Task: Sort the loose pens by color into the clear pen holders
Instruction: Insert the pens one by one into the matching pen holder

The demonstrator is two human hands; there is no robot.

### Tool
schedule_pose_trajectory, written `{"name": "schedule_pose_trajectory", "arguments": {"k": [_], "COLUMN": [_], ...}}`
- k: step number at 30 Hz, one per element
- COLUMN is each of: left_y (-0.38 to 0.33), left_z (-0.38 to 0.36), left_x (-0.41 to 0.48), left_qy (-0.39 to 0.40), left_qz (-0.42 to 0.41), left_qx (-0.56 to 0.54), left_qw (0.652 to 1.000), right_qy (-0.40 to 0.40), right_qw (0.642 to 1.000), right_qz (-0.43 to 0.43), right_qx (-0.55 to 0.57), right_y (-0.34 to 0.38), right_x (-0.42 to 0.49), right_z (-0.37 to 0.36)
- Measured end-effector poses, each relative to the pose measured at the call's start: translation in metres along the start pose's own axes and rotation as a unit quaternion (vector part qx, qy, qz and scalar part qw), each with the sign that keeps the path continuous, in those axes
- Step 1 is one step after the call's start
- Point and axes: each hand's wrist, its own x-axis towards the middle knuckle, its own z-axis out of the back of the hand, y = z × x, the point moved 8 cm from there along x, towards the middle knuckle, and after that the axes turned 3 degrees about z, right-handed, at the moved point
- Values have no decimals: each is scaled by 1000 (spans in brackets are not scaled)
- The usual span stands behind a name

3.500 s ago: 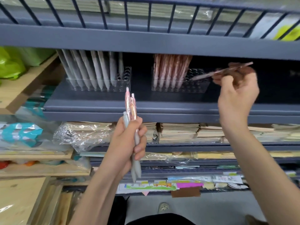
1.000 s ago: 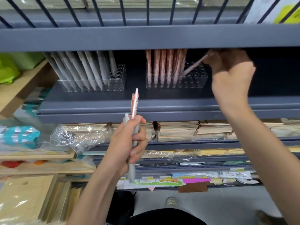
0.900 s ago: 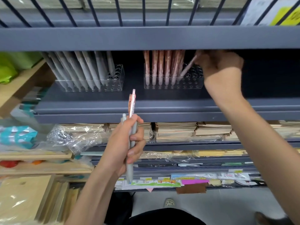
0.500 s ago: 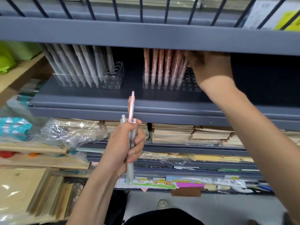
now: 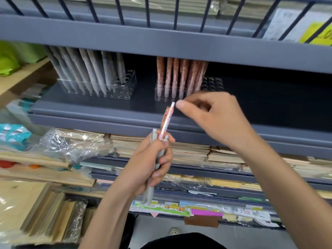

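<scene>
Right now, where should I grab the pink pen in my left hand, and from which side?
Pinch the pink pen by its bare upper barrel from the right with the right hand. The left hand wraps its lower half among the gray pens, and only the top stands clear above them, leaning slightly right. Draw it out upward along its length.

Left hand (image 5: 150, 162) is raised below the grey shelf (image 5: 269, 112). It grips a bundle of grey pens (image 5: 149, 189) upright, plus one pink pen (image 5: 167, 119) that sticks out above them, leaning right.

Right hand (image 5: 217, 117) is level with the shelf's front edge. One fingertip (image 5: 180, 105) is just beside the pink pen's top end; contact unclear. Its other fingers are curled and hold nothing.

On the shelf:
- Left clear holder (image 5: 129, 83) holds the shelved grey pens (image 5: 93, 69), all slanted.
- Right clear holder (image 5: 213, 83) holds the shelved pink pens (image 5: 179, 72) in its left part.
</scene>
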Motion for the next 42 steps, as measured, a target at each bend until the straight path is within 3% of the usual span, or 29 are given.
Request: {"name": "schedule_pose_trajectory", "arguments": {"k": [4, 6, 12, 16, 19, 27, 32, 36, 40, 42], "left_y": [1, 1, -3, -13, -16, -21, -24, -26, -26, -26], "left_z": [-17, -25, -36, -38, -36, -26, -17, -10, -4, -2], "left_x": [5, 8, 9, 9, 10, 2, -1, -3, -3, -2], "left_qy": [36, 50, 72, 76, 43, -29, -68, -94, -105, -107], "left_qz": [5, 3, -9, -17, -21, -22, -25, -40, -49, -54], "left_qx": [40, 40, -56, -115, -61, 6, 7, 20, 23, 28], "left_qw": [999, 998, 996, 990, 997, 999, 997, 995, 993, 992], "right_qy": [75, 71, -151, -287, -326, -287, -151, 4, -45, -27], "right_qw": [994, 982, 898, 876, 857, 947, 988, 987, 994, 993], "right_qz": [-24, -61, -106, -51, -35, -17, -24, -121, -60, -68], "right_qx": [81, 165, 399, 384, 397, 144, -5, -103, -83, -90], "right_y": [-3, -14, -61, -81, -95, -105, -90, -96, -79, -84], "right_x": [-5, -7, -6, 2, 17, 53, 78, 82, 90, 93], "right_z": [-15, -12, 51, 93, 98, 84, 64, 44, 44, 42]}}
